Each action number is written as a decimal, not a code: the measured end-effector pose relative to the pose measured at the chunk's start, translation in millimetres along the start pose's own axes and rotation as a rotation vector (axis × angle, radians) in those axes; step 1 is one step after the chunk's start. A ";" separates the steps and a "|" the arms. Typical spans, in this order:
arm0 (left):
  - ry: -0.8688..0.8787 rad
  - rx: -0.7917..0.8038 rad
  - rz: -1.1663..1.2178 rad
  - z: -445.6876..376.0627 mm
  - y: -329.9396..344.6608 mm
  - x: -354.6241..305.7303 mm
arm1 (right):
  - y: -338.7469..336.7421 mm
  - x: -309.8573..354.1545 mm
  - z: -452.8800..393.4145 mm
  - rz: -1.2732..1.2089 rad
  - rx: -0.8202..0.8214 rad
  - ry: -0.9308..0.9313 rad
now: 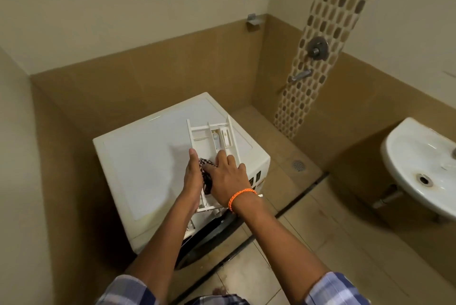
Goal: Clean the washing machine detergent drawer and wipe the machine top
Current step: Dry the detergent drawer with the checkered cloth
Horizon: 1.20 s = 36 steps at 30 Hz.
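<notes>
A white washing machine (148,161) stands in the corner, seen from above. Its white detergent drawer (209,135) is out of the machine and lies over the top's right front part, its compartments facing up. My left hand (193,176) holds the drawer's near left side. My right hand (227,176), with an orange band at the wrist, presses a dark checked cloth (206,174) into the drawer's near compartment. Most of the cloth is hidden under that hand.
A white wash basin (419,166) hangs on the right wall. A shower valve (317,48) and spout (301,75) sit on the mosaic strip behind. A floor drain (297,164) lies right of the machine. Tiled walls close in at left and back.
</notes>
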<state>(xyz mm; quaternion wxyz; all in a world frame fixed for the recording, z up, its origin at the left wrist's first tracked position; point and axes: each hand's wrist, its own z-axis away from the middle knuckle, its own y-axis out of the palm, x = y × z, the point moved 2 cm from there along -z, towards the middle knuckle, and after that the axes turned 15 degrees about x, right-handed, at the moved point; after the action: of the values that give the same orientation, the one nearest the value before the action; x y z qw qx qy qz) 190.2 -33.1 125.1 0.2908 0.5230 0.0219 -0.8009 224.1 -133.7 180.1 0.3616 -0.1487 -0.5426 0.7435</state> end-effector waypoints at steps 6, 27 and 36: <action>-0.035 -0.013 0.055 -23.1 -39.9 -2.7 | -19.6 21.1 -26.1 -0.013 0.113 -0.030; 0.078 -0.004 0.078 -59.4 -87.8 -63.0 | -40.0 70.9 -108.5 -0.198 -0.302 -0.071; 0.103 -0.035 0.043 -55.4 -82.9 -46.7 | -65.0 64.6 -127.3 -0.225 -0.443 -0.098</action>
<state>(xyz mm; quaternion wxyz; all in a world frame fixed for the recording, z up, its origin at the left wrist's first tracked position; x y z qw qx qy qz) 208.7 75.1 117.4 0.3156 0.5587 0.0393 -0.7659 281.8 10.2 203.9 0.3742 -0.1269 -0.7222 0.5677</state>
